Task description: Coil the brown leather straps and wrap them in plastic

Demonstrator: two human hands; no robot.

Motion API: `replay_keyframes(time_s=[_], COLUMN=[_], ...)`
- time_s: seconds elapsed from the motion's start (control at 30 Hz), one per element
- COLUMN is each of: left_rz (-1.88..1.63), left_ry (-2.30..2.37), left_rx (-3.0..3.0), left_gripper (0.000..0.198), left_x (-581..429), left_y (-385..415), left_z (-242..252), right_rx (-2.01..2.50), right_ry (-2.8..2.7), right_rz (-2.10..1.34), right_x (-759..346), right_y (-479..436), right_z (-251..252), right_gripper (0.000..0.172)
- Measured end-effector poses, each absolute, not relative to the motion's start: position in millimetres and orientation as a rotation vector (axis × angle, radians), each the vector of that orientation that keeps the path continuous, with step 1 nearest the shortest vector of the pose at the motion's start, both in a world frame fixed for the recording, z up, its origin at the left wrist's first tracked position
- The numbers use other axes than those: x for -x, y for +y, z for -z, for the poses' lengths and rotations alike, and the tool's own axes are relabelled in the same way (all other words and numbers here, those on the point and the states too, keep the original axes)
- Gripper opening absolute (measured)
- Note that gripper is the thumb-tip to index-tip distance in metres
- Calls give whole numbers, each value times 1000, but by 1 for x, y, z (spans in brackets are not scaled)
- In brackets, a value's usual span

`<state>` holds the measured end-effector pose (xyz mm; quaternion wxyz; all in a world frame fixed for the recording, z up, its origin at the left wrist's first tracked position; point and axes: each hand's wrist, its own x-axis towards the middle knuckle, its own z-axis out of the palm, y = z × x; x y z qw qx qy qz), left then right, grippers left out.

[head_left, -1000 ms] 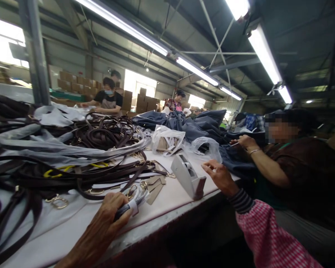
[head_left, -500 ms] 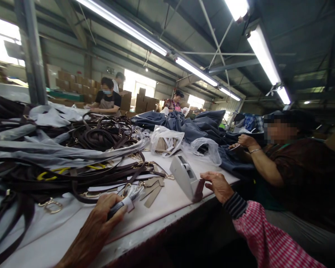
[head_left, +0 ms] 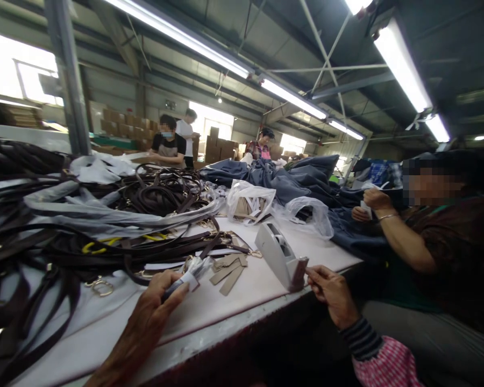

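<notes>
In my left hand [head_left: 155,301] is a dark strap end [head_left: 172,287] with clear plastic and a white slip about it; fingers and thumb are closed round it just above the table. A grey tape dispenser [head_left: 272,250] stands near the table edge, its dark reddish front end facing right. Right at that end, thumb and fingers of my right hand [head_left: 334,295] are pinched together on tape, which is too thin to make out clearly. Several flat beige strips [head_left: 229,269] lie between the left hand and the dispenser.
Dark straps [head_left: 157,196] with metal clasps pile up on the left of the table [head_left: 210,314]. Behind the dispenser stand clear plastic bags [head_left: 252,201] and dark blue fabric [head_left: 302,180]. A co-worker [head_left: 439,226] sits close on the right; other people work farther back.
The view has swung a little left, so the scene sits farther right. My right hand has turned at the dispenser's front, its fingers drawn closer together. The left hand keeps its hold.
</notes>
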<state>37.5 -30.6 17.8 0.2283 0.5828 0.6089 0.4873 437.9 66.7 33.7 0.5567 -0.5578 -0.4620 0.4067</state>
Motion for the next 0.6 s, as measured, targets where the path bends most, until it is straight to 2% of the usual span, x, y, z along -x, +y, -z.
replay_keyframes(time_s=[0.23, 0.33, 0.47, 0.6], left_rz=[-1390, -1393, -1410, -1448], left_ry=[1635, 1641, 1651, 1656], left_rx=[-1522, -1527, -1540, -1547], left_gripper=[34, 31, 30, 29], left_x=[-42, -44, -44, -45], left_y=[-37, -36, -39, -42], left_z=[-27, -30, -31, -32], right_rx=[1418, 1173, 801, 710], right_ry=[-1228, -1387, -1312, -1262], right_rz=[-871, -1154, -1566, -1681], right_x=[-432, -373, -268, -206], right_y=[35, 11, -4, 1], right_z=[-29, -40, -49, -37], right_gripper=[48, 44, 42, 41])
